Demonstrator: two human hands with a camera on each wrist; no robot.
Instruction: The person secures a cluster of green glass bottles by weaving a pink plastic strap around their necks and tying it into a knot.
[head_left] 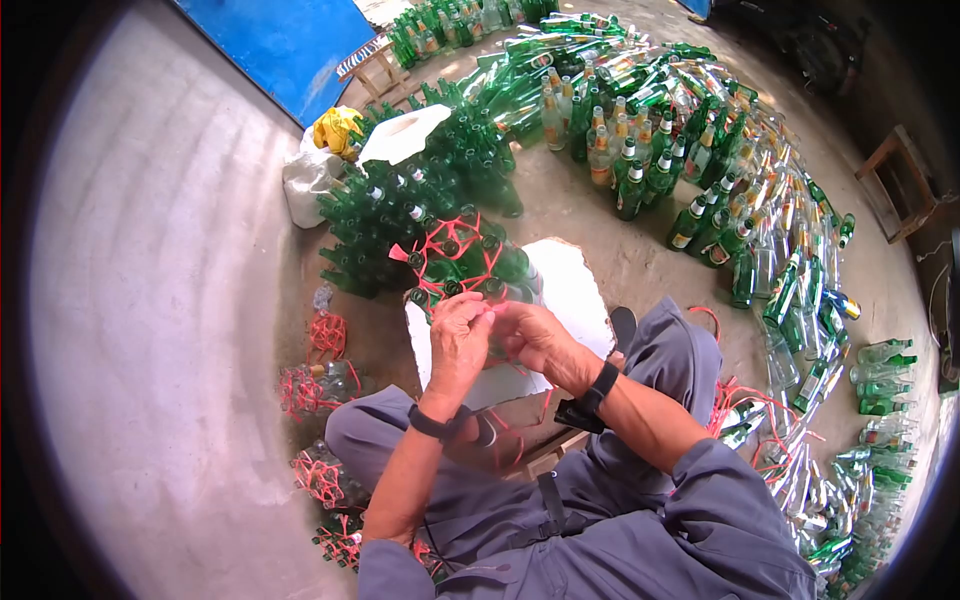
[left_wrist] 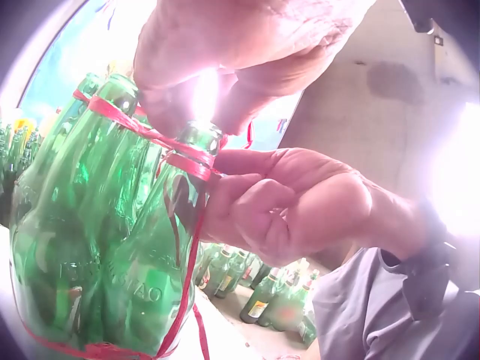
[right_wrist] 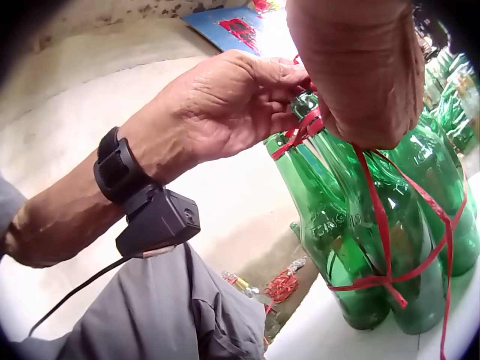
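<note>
A bundle of green glass bottles [head_left: 455, 262] stands on a white board [head_left: 570, 300], with red plastic twine [right_wrist: 382, 225] wound around the necks and bodies. At the neck of the nearest bottle, the left hand [head_left: 458, 350] pinches the twine between thumb and fingers. Beside it the right hand [head_left: 545, 340] also pinches twine, its fingertips close to the left ones. In the left wrist view the right hand [left_wrist: 292, 202] has curled fingers against that neck, just below the left hand [left_wrist: 247, 45]. In the right wrist view, the right hand [right_wrist: 360, 75] partly hides the bottle tops.
Many green bottles [head_left: 370, 235] stand behind the bundle, under a white sheet [head_left: 405, 134]. A long heap of bottles [head_left: 770, 200] curves along the right. Red twine tangles [head_left: 328, 335] lie at the left by the pale wall [head_left: 170, 300]. More loose twine [head_left: 745, 400] lies beside the right knee.
</note>
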